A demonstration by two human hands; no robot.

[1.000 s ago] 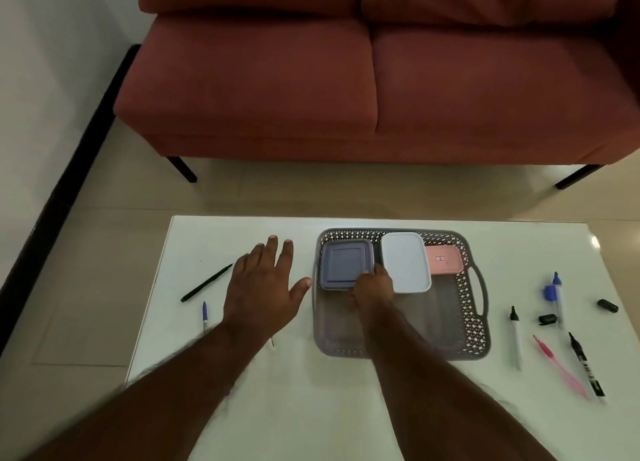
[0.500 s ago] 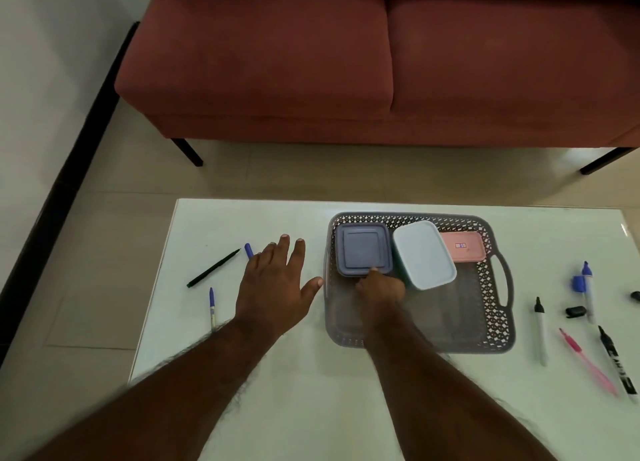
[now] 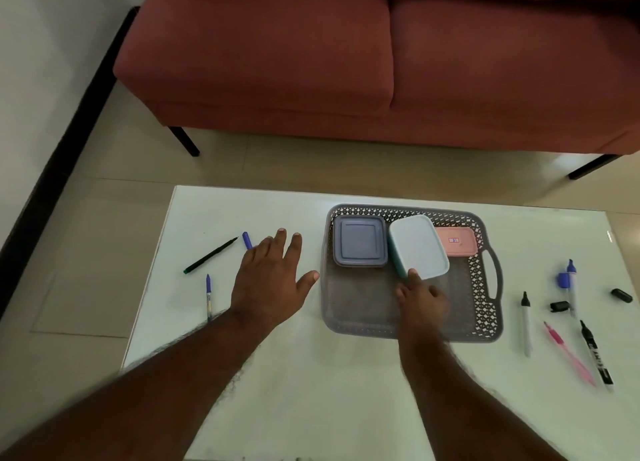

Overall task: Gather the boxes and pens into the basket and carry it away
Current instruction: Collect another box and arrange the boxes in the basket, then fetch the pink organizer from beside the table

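Reaching into the grey basket (image 3: 485,308), my right hand (image 3: 420,296) touches the near end of the teal box (image 3: 417,247) with a fingertip; whether the other fingers curl I cannot tell. The box lies tilted between the purple box (image 3: 360,240) and the pink box (image 3: 455,240). My left hand (image 3: 272,280) hovers spread flat beside the basket, over a blue pen (image 3: 247,239). Other pens (image 3: 568,353) lie on the white table (image 3: 329,391).

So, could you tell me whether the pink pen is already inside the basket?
No, the pink pen lies on the table, to the right of the basket.
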